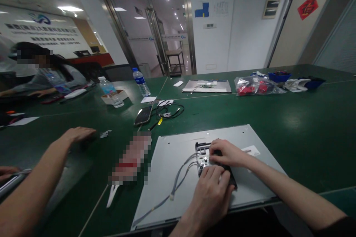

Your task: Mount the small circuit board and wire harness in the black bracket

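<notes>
A flat pale-grey panel [164,170] with dark edges lies in front of me. On its middle sits a small black-framed module [204,160] with a silvery metal part and grey cables [180,172] running out to the left. My right hand [226,152] has its fingers bent over the module's far right part. Nearer to me, my left hand [213,189] curls its fingers round the module's near edge. Both hands hide much of the module, so its exact kind is unclear. A small white label [252,150] lies on the panel beside my right wrist.
Left of the panel lies a blurred-out reddish item [130,159]. Another person's arm [47,166] reaches in from the left. Beyond are a phone [143,114], a black cable [175,113], water bottles [141,82], a second panel [207,86] and a plastic bag with red things [257,86].
</notes>
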A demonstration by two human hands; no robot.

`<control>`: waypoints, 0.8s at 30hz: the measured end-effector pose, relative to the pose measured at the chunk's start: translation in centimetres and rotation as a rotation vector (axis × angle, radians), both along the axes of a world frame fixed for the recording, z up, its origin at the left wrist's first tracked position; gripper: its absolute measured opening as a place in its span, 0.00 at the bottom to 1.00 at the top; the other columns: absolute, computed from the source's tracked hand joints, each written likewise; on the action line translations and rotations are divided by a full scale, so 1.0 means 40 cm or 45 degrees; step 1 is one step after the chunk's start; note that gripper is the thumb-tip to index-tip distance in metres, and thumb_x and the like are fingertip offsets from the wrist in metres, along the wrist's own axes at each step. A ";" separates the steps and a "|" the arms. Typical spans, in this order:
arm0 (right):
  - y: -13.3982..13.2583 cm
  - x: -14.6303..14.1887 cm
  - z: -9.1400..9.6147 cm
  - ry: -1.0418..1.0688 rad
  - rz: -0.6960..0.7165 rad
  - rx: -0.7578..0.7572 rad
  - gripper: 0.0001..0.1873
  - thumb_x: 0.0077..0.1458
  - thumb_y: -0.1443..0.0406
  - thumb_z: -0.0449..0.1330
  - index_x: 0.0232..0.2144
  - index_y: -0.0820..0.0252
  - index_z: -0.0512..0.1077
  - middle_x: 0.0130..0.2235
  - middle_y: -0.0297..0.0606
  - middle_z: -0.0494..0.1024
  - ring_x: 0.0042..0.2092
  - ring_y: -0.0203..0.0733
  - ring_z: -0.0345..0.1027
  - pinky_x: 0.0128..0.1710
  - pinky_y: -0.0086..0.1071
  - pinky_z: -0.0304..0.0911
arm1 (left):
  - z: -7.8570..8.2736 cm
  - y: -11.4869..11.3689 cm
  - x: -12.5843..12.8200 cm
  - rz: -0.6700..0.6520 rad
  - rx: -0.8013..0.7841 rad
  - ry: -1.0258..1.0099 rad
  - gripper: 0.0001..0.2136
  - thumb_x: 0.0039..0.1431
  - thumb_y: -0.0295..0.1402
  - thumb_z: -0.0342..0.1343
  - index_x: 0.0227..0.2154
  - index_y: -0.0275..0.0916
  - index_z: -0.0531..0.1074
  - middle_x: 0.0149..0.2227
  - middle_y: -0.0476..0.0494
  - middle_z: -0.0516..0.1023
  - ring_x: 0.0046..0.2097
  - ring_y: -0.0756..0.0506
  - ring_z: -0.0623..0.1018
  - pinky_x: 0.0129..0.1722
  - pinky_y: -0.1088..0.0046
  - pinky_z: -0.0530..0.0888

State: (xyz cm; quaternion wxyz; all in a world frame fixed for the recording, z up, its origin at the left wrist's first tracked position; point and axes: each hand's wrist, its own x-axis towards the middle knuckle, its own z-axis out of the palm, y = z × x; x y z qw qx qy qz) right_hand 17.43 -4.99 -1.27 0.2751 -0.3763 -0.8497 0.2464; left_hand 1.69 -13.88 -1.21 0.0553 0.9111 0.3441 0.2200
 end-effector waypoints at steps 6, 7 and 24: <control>-0.008 -0.001 -0.007 0.127 0.001 0.006 0.04 0.53 0.69 0.64 0.27 0.61 0.74 0.31 0.35 0.75 0.37 0.40 0.67 0.40 0.32 0.59 | 0.040 0.015 -0.040 0.082 0.021 -0.056 0.03 0.63 0.30 0.51 0.37 0.39 0.68 0.38 0.42 0.71 0.42 0.40 0.70 0.43 0.58 0.68; -0.008 -0.002 -0.008 0.134 0.001 0.013 0.03 0.53 0.69 0.64 0.27 0.60 0.74 0.31 0.35 0.76 0.37 0.40 0.67 0.40 0.32 0.59 | 0.051 0.023 -0.053 0.107 0.025 -0.043 0.03 0.63 0.30 0.50 0.37 0.39 0.69 0.38 0.42 0.72 0.42 0.40 0.70 0.44 0.58 0.68; -0.007 0.003 -0.014 0.038 0.045 0.078 0.03 0.51 0.72 0.62 0.28 0.61 0.74 0.31 0.36 0.76 0.38 0.40 0.68 0.41 0.32 0.60 | -0.006 0.039 -0.068 0.221 -0.128 -0.022 0.16 0.56 0.27 0.56 0.47 0.40 0.65 0.51 0.41 0.67 0.53 0.38 0.67 0.54 0.55 0.66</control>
